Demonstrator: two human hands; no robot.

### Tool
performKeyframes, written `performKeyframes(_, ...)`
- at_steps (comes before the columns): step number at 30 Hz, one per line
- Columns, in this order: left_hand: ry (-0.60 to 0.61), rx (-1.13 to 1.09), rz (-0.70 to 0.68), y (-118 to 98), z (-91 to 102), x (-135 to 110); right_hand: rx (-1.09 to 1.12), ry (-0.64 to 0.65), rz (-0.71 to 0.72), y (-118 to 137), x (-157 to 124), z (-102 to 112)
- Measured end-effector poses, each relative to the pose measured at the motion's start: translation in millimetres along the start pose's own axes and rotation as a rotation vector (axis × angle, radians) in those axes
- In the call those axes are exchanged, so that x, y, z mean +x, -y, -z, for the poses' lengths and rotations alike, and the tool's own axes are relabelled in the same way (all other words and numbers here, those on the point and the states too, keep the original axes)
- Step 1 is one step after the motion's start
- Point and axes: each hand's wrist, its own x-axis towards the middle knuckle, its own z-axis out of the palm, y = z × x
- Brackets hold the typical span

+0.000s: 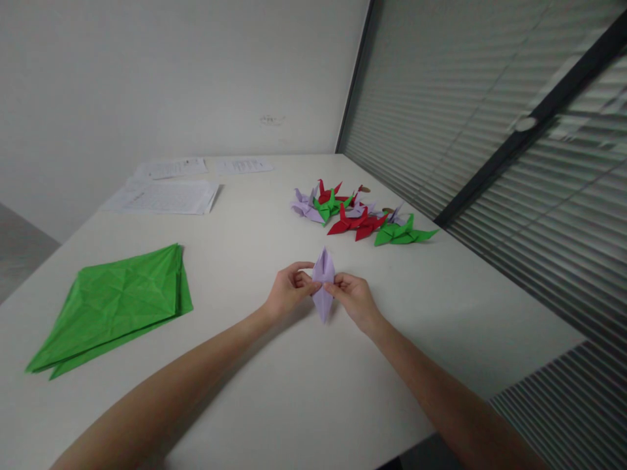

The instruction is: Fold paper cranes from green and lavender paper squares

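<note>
A lavender folded paper (324, 266), shaped like a narrow upright diamond with a slit down its upper half, is held between both hands above the white table. My left hand (290, 287) pinches its left edge, thumb across the front near the middle. From the other side my right hand (356, 299) grips the right edge, with its thumb close to the left one. The fingers behind the paper are partly hidden. Beyond the hands lie several origami cranes, among them a green crane (402, 232), a red crane (356, 224) and a lavender crane (306, 206).
Large creased green paper sheets (127, 287) lie folded on the left of the white table (245, 385). Printed papers (166, 196) are spread at the back left. A wall (196, 78) closes off the far end, and window blinds (441, 98) run along the right edge.
</note>
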Motion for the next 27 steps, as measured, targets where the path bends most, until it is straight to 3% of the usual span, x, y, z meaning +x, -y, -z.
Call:
performKeyframes(9,-0.009,0.119,-0.004,3,1.4,-2,-0.047,0.012,0.017,1,0,-2)
performKeyframes(13,-0.135,0.4,-0.249,4,-0.4,-8,-0.094,-0.048,0.038,-3,2,-1)
performKeyframes(15,-0.063,0.575,-0.368,3,-2.8,-11,-0.112,-0.081,0.064,-4,3,-1)
performKeyframes(17,0.048,0.636,-0.391,2,-6.3,-14,-0.136,-0.093,0.114,-4,2,-1)
performKeyframes(20,0.069,0.56,-0.351,0,-11.4,-17,-0.158,-0.069,0.208,-1,-1,-1)
performKeyframes(27,-0.078,0.176,-0.126,-4,-9.2,-10,-0.239,-0.002,0.432,1,-6,-2)
